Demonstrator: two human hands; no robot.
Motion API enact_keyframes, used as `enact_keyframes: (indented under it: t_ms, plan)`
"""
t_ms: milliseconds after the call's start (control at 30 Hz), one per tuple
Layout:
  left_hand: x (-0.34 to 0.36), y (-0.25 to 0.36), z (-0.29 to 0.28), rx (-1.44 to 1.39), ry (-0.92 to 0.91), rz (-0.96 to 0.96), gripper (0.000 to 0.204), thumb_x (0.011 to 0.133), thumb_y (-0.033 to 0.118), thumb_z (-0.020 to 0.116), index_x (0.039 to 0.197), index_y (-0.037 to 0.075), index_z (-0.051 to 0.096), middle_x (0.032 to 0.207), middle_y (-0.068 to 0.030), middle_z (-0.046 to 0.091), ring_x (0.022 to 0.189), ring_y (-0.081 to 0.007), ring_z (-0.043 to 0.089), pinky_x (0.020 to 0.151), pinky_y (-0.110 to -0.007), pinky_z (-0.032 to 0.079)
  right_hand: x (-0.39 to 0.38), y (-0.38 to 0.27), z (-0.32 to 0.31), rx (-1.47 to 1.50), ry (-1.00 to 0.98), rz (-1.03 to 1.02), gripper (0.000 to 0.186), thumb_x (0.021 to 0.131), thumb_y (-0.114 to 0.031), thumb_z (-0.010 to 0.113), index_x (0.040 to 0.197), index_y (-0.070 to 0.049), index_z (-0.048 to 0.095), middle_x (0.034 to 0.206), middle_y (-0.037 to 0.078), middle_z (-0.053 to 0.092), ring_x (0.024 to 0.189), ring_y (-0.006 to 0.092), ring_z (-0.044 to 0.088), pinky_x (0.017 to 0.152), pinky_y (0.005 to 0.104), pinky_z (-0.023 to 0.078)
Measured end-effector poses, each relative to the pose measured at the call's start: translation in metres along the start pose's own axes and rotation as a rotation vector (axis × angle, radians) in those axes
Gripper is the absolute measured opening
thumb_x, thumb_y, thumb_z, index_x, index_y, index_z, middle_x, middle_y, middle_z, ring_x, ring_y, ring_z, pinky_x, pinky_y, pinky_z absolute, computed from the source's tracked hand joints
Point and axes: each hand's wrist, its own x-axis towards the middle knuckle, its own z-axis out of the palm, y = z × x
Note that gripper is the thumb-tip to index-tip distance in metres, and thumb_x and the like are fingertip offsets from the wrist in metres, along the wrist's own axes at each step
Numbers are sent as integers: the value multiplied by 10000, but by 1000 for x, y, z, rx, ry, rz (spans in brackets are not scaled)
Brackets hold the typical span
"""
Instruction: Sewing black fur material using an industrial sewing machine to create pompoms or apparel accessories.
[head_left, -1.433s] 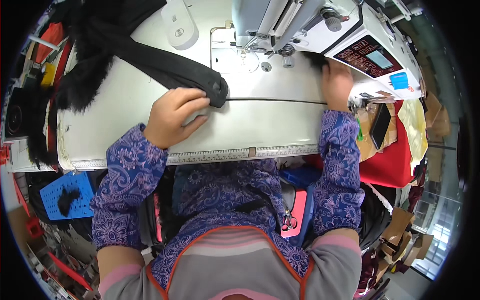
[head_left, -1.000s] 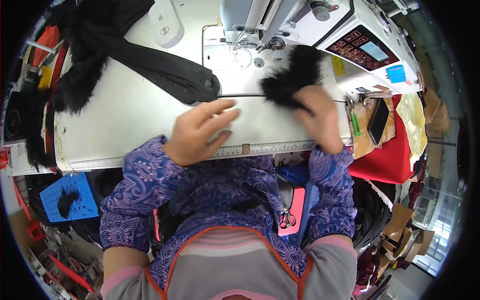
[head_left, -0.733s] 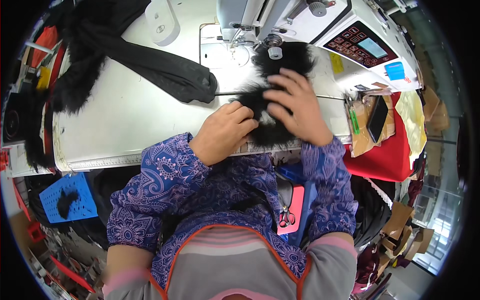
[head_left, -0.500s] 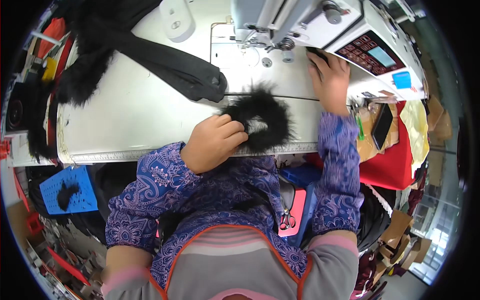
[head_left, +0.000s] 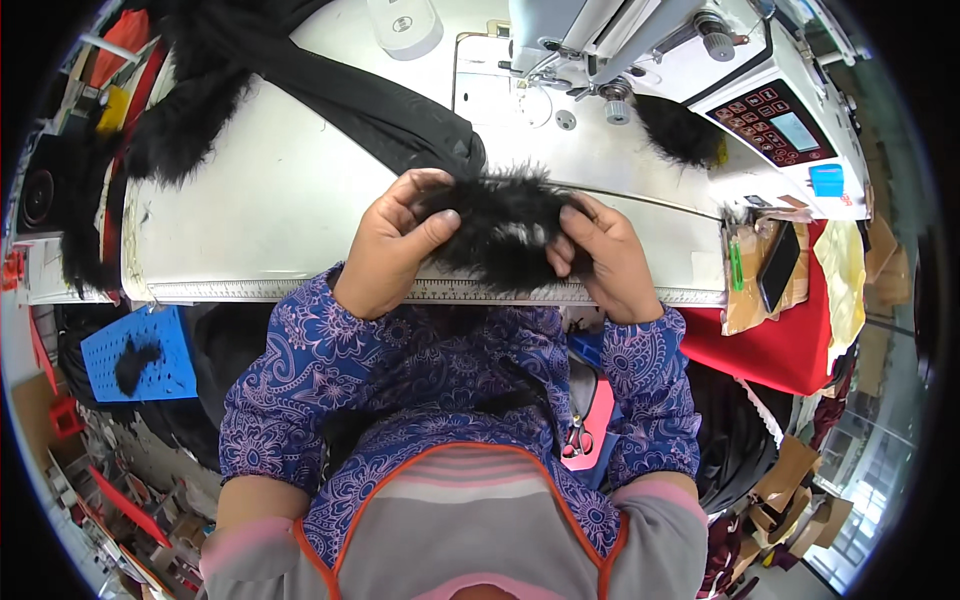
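Note:
A ring-shaped black furry trim [head_left: 500, 265] is stretched between my two hands above the front edge of the sewing table. My left hand [head_left: 392, 245] pinches its left side between thumb and fingers. Its right side is gripped by my right hand [head_left: 608, 258], fingers curled into the fur. A gap shows through the ring's middle. Just beyond my left hand ends a black fabric sleeve [head_left: 390, 115] lying across the table. The sewing machine [head_left: 570, 60] stands farther back, its needle area away from both hands.
Another black furry piece [head_left: 680, 132] lies beside the machine's control panel [head_left: 770, 125]. More black fur [head_left: 185, 130] is at the left. A phone [head_left: 778, 265] rests on cardboard at the right. Below the table are a blue perforated basket [head_left: 140, 350] and small scissors [head_left: 577, 437].
My right hand has come back from beside the machine to the ring's right side. The ring is now held wide between both hands. A dark furry piece now shows where that hand was.

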Motion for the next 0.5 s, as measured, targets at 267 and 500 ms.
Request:
enact_keyframes:
  t_ms: [267, 500]
  plan:
    - [-2, 4, 6, 130, 53, -30, 310, 892, -4, 652, 1188, 0, 563, 1085, -63, 640, 979, -104, 604, 859, -240, 501, 2, 0, 7, -123, 29, -25, 288, 975, -161, 577, 1163, 58, 579, 865, 91, 654, 705, 172, 628, 657, 291, 527]
    - [3, 0, 10, 555, -62, 208, 166, 837, 19, 719, 996, -11, 681, 922, -32, 690, 869, -94, 630, 798, -236, 507, 8, 3, 14, -481, -65, -116, 234, 936, -166, 641, 1063, 30, 640, 853, 18, 644, 724, 82, 578, 655, 244, 484]
